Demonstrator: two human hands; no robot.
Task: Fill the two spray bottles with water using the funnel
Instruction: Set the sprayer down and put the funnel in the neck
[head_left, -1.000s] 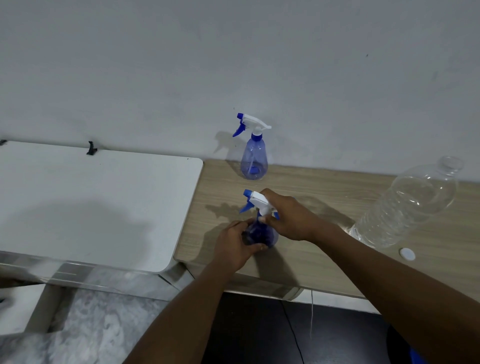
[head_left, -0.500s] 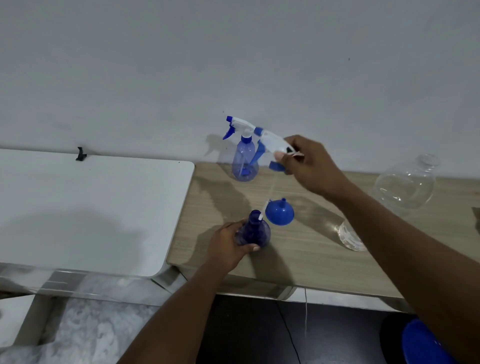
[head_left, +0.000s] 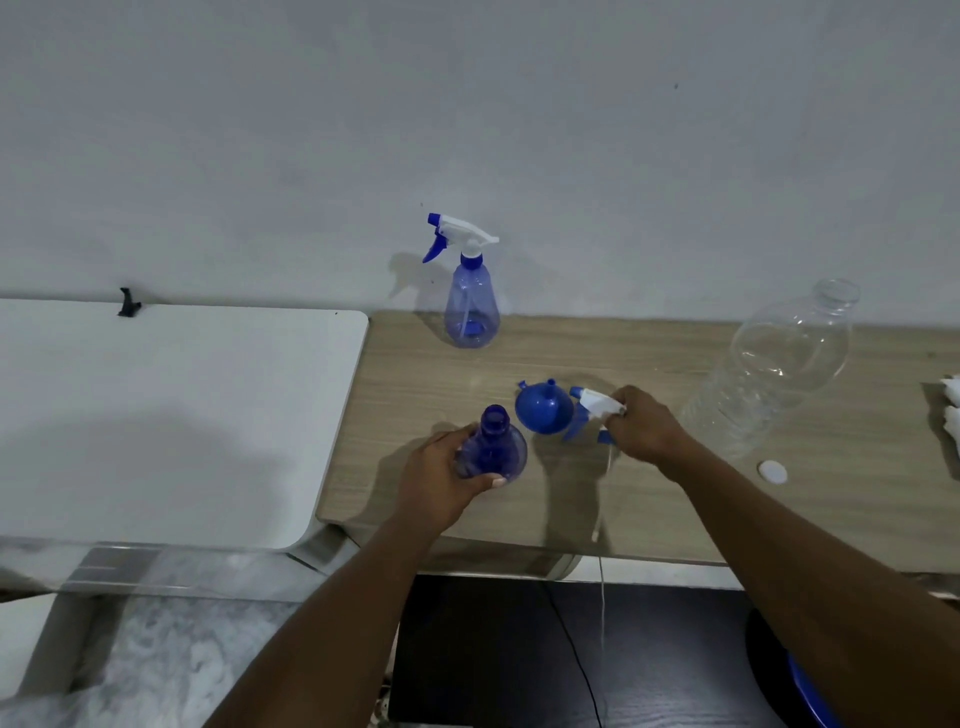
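My left hand (head_left: 441, 480) grips an uncapped blue spray bottle (head_left: 493, 449) standing near the wooden table's front edge. My right hand (head_left: 641, 426) holds its white and blue spray head (head_left: 589, 408) low over the table, the thin dip tube (head_left: 602, 499) trailing toward me. A blue funnel (head_left: 544, 408) lies upside down on the table between bottle and spray head. A second blue spray bottle (head_left: 471, 306), its trigger head on, stands by the wall. A large clear water bottle (head_left: 774, 374) stands uncapped at the right.
A white bottle cap (head_left: 772, 472) lies on the wooden table (head_left: 701, 499) in front of the water bottle. White crumpled paper (head_left: 953, 410) sits at the right edge. A white table (head_left: 171, 415) adjoins on the left. A blue stool (head_left: 800, 680) is below.
My right hand pulled the spray head off the near bottle, lifted it, then lowered it to the table beside the funnel. My left hand kept hold of the bottle.
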